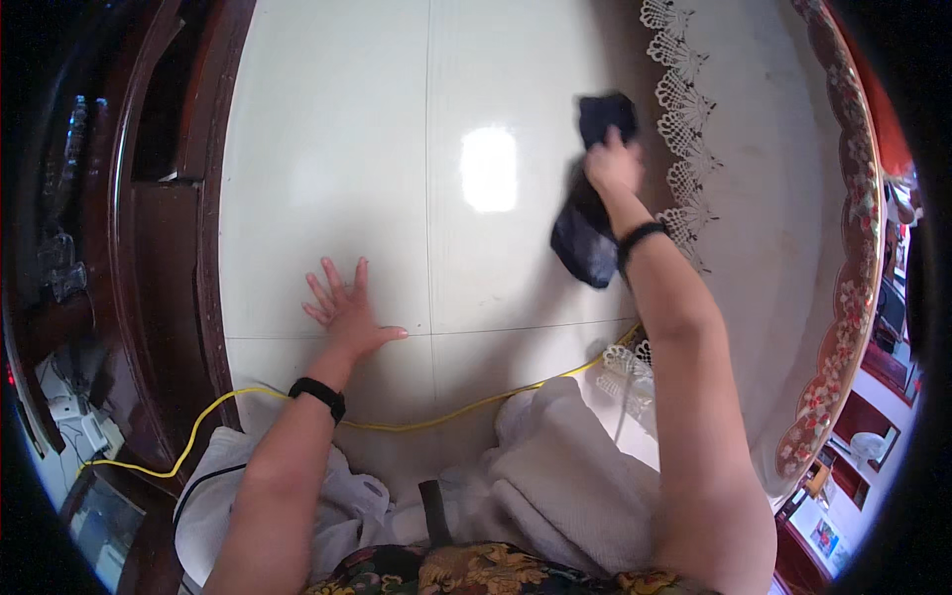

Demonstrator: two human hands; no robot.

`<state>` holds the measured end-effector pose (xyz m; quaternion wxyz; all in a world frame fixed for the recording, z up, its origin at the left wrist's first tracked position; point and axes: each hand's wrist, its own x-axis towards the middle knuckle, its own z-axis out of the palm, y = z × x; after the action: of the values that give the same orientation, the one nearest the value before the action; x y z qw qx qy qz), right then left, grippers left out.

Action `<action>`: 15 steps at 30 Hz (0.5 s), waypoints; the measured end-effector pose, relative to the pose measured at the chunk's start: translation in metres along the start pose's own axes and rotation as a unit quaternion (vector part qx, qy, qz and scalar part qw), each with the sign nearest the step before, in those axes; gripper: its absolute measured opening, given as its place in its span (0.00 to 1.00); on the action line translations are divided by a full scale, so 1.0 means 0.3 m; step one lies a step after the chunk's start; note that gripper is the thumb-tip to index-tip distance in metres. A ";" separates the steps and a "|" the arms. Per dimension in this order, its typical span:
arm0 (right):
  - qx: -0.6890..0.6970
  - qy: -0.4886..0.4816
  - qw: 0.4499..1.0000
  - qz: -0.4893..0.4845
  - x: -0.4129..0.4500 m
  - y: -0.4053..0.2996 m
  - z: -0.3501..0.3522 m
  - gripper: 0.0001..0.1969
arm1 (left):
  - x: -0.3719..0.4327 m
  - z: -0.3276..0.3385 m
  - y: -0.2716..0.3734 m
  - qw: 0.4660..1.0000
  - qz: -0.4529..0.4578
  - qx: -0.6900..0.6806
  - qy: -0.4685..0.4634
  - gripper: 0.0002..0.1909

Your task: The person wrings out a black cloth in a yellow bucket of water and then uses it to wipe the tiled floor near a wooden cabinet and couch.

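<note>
My left hand (346, 312) rests on the glossy white tiled floor (335, 149), fingers spread, with nothing in it. It lies close to where two tile joints cross. Farther out and to the right, my right hand (616, 163) grips a dark, crumpled cloth (587, 245) beside the lace edge. One part of the cloth sticks out beyond my fingers, and a longer part trails back below my wrist. Hand and cloth are blurred. Each wrist wears a black band.
A yellow cable (461, 410) runs across the floor before my knees (565, 476). On the left stands a dark wooden cabinet (167, 253). A pale cover with white lace trim (680, 126) and a floral border (848, 320) hangs along the right.
</note>
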<state>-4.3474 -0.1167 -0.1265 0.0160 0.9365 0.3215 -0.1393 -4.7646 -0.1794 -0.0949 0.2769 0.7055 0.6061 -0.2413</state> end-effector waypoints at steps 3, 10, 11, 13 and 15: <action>-0.030 -0.016 0.987 -0.155 -0.082 -0.196 -0.104 0.25 | 0.014 0.004 0.058 0.999 0.031 -0.011 -0.008 0.70; -0.034 -0.174 0.816 -0.551 -0.667 -0.317 0.029 0.26 | 0.025 0.008 0.057 0.999 0.020 0.027 -0.031 0.67; -0.016 -0.192 0.791 -0.581 -0.732 -0.286 0.061 0.27 | 0.032 0.020 0.042 0.997 0.003 0.060 -0.045 0.67; -0.021 -0.219 0.798 -0.561 -0.756 -0.220 0.048 0.28 | 0.001 -0.027 0.067 0.999 0.032 -0.005 -0.022 0.65; -0.004 -0.263 0.829 -0.492 -0.707 -0.133 -0.030 0.27 | 0.001 -0.019 0.066 0.997 0.059 -0.048 0.014 0.64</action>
<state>-4.5295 -0.2108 -0.0580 0.0327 0.5817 0.7242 -0.3690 -4.7450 -0.1776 -0.0890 0.3156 0.7296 0.5777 -0.1853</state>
